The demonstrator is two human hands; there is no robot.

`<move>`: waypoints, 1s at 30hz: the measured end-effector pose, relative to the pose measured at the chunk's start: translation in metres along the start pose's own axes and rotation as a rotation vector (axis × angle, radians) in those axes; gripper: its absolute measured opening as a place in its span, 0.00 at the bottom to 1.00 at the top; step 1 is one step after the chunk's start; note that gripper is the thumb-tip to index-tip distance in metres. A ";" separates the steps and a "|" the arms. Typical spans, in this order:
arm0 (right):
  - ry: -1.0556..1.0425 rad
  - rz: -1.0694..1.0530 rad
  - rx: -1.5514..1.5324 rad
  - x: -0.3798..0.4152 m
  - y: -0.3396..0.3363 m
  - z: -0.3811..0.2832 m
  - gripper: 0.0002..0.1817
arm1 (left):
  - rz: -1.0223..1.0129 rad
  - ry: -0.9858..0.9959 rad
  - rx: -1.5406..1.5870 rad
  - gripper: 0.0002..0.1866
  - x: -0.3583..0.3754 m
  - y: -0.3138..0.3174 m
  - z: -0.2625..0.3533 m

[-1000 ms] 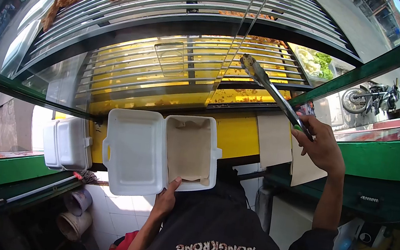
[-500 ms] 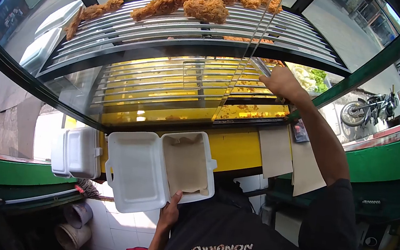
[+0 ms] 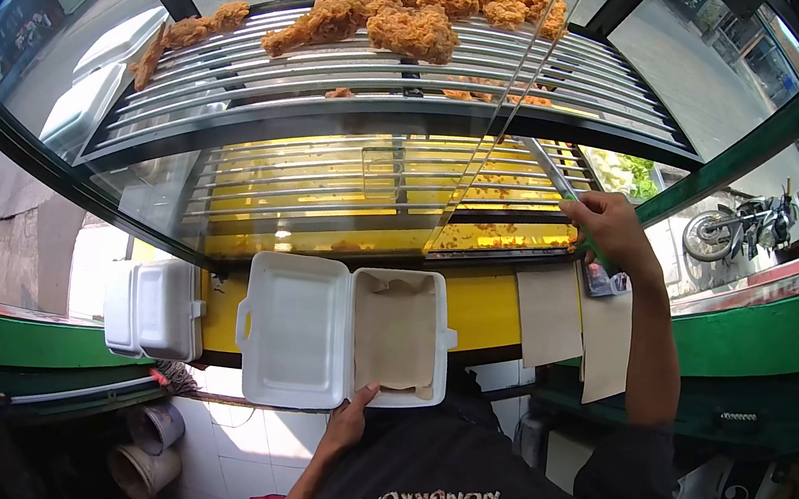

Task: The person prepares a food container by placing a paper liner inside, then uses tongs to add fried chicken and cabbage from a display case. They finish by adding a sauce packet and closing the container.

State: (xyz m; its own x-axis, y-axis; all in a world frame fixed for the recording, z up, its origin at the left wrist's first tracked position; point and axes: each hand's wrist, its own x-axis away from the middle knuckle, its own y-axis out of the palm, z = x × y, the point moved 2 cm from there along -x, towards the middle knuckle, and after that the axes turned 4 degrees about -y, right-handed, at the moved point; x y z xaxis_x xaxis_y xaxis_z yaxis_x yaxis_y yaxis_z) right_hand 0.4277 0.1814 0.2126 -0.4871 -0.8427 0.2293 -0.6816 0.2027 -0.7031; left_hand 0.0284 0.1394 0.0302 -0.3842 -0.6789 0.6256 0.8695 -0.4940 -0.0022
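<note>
My left hand [image 3: 346, 430] grips the near edge of an open white foam takeaway box [image 3: 297, 337], thumb over the rim. Brown paper [image 3: 395, 335] lines its right half, and the lid half lies to the left. My right hand [image 3: 609, 227] is closed around metal tongs [image 3: 553, 172] with a green handle, at the right opening of the glass display case. The tongs point up and left under the upper rack; their tips are hidden behind its dark front bar. Pieces of fried chicken [image 3: 413, 31] lie on the upper rack [image 3: 290, 84], above the tongs.
Closed foam boxes [image 3: 172, 305] stand at the left. Brown paper sheets [image 3: 547, 314] hang over the counter's right edge. Crumbs cover the yellow lower shelf [image 3: 329, 175]. Green lettuce [image 3: 637, 173] sits at the case's right end. Glass panes and dark frame bars surround the racks.
My right hand has drawn back right and downward from the case with the tongs. My left hand has shifted the foam box slightly right, and it now sits straighter.
</note>
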 end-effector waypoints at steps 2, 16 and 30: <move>0.010 -0.031 -0.199 0.038 -0.008 0.010 0.18 | -0.008 0.026 -0.008 0.24 -0.004 0.000 -0.011; 0.000 -0.323 -0.181 0.150 0.021 0.048 0.24 | -0.109 -0.146 0.134 0.18 -0.011 0.011 -0.014; -0.533 -0.309 0.605 0.110 0.047 -0.004 0.24 | -0.037 0.000 -0.296 0.14 0.005 0.012 -0.013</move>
State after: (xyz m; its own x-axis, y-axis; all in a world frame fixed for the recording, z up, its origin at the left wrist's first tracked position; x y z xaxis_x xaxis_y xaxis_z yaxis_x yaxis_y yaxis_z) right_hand 0.3401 0.0999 0.2078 0.0962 -0.9685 0.2297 -0.2593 -0.2472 -0.9336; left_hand 0.0330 0.1232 0.0234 -0.4143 -0.6575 0.6294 0.7264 -0.6555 -0.2066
